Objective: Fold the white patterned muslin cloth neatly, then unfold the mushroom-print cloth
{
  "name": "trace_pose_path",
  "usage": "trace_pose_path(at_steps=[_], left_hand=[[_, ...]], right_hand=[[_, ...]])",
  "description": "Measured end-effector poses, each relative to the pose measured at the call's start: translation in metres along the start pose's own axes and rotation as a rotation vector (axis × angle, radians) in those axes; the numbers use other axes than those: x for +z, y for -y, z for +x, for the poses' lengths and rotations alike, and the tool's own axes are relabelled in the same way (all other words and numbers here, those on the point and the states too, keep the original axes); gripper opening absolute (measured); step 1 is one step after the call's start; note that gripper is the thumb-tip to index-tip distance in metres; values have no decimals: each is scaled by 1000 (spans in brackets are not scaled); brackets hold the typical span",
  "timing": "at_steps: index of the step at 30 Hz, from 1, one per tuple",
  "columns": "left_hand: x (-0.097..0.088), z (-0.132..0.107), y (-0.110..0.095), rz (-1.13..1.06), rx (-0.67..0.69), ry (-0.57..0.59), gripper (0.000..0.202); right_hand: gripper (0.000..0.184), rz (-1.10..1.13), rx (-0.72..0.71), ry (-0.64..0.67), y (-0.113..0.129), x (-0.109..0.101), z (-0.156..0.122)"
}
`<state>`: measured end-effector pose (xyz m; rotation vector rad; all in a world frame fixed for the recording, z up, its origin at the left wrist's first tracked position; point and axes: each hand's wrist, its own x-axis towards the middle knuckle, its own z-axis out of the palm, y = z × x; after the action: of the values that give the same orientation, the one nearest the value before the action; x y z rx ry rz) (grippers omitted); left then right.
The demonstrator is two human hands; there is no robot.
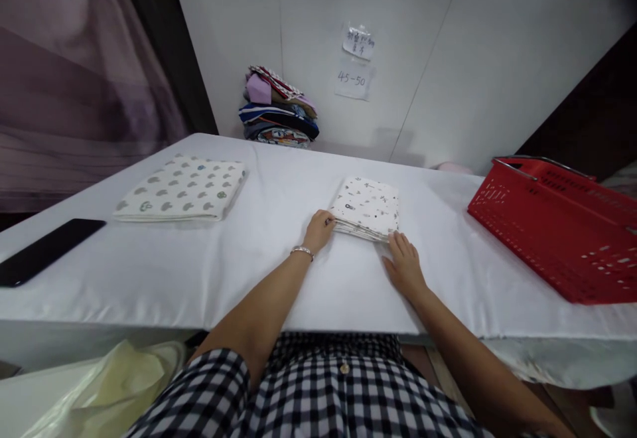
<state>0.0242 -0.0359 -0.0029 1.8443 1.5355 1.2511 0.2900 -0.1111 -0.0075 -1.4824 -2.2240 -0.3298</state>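
A small folded white cloth with dark specks (367, 207) lies in the middle of the white table (279, 272). My left hand (318, 229), with a bracelet on its wrist, is curled against the cloth's near left corner and pinches its edge. My right hand (404, 262) lies flat with fingers stretched out, its fingertips touching the cloth's near right corner.
A larger folded white cloth with grey prints (184, 188) lies at the far left. A black phone (44, 251) rests near the left edge. A red plastic basket (557, 222) stands at the right. Folded colourful clothes (279, 107) are stacked against the back wall.
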Motion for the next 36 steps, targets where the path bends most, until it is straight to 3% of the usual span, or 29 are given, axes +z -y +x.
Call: trace_pose_path(at_steps=[4,13,22,31,36], left_hand=[[1,-1,0,-9,30,-2,7],[-3,-6,-11,71,52,1,8],[-11,-7,-14,144,118,87,12],[-18,-13,-13,45,60,117,15],[-19,-21,-12,60,62,109,17]], right_hand=[[62,43,67,-82,-6,3,-8],[64,112,59,-86,-9,7,-1],[64,121,116,18,-10,9,-4],[66,127,156,56,-1,4,-9],[72,253,147,66,-14,21,-23]])
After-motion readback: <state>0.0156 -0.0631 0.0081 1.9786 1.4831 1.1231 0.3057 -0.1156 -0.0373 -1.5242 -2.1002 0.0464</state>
